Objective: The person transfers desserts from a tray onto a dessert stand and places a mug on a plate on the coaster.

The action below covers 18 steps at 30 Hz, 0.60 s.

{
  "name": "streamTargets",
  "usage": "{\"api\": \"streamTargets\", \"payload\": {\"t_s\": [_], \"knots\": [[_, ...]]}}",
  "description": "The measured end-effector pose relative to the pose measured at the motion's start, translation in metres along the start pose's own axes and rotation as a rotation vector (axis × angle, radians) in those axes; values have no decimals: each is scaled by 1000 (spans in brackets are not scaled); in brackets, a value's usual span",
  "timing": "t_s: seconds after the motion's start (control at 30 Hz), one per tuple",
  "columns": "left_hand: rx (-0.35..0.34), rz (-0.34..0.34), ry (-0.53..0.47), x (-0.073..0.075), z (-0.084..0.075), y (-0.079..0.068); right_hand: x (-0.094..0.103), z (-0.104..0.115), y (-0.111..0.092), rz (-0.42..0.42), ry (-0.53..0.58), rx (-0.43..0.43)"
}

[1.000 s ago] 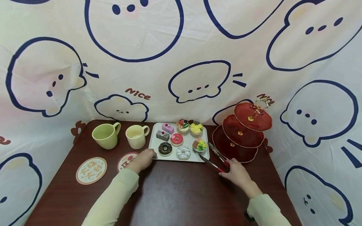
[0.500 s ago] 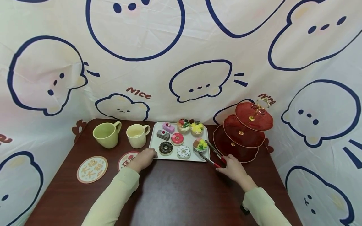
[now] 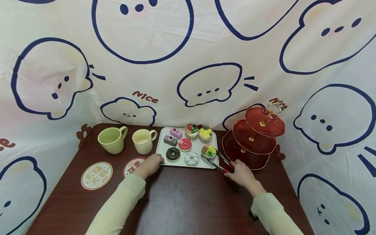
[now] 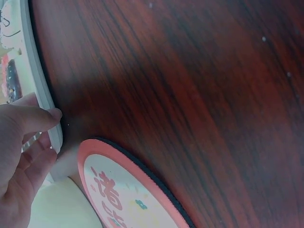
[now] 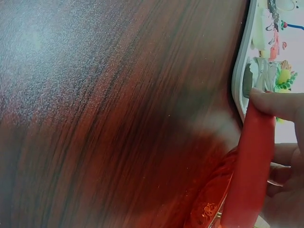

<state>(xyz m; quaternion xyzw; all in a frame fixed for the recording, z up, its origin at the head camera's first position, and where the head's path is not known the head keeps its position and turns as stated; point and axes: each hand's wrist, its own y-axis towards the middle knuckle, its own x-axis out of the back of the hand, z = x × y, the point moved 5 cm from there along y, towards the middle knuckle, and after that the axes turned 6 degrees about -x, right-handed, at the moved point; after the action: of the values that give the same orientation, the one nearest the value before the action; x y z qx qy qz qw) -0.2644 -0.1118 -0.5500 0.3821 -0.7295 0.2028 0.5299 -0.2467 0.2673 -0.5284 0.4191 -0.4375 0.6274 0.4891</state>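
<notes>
A white rectangular tray (image 3: pixel 202 165) carries small cakes, doughnuts and tarts. My left hand (image 3: pixel 151 164) pinches its near left corner; in the left wrist view the thumb (image 4: pixel 40 118) lies over the rim. My right hand (image 3: pixel 242 174) holds red-handled tongs (image 3: pixel 218 167) at the tray's near right corner. The tong arms are spread, one on each side of a fruit tart (image 3: pixel 209 150) with yellow and green topping. Close in the right wrist view, the red handle (image 5: pixel 251 166) lies under the thumb. Beside the tart sit a white striped doughnut (image 3: pixel 192 159) and a dark chocolate doughnut (image 3: pixel 173 154).
A three-tier red stand (image 3: pixel 254 138) with gold rims stands right of the tray, close to my right hand. Left of the tray are a cream mug (image 3: pixel 143 143) and a larger green mug (image 3: pixel 111 142). Two round coasters (image 3: pixel 97 176) lie in front of them.
My right hand has moved slightly left and away from me, bringing the tong tips in around the fruit tart. My left hand stays at the tray corner.
</notes>
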Motion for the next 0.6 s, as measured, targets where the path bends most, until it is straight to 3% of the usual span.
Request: {"api": "streamTargets", "payload": {"t_s": [0.6], "knots": [[3,2,-4,3,-2,0,-1,3,-6,-22,-18,17]]}}
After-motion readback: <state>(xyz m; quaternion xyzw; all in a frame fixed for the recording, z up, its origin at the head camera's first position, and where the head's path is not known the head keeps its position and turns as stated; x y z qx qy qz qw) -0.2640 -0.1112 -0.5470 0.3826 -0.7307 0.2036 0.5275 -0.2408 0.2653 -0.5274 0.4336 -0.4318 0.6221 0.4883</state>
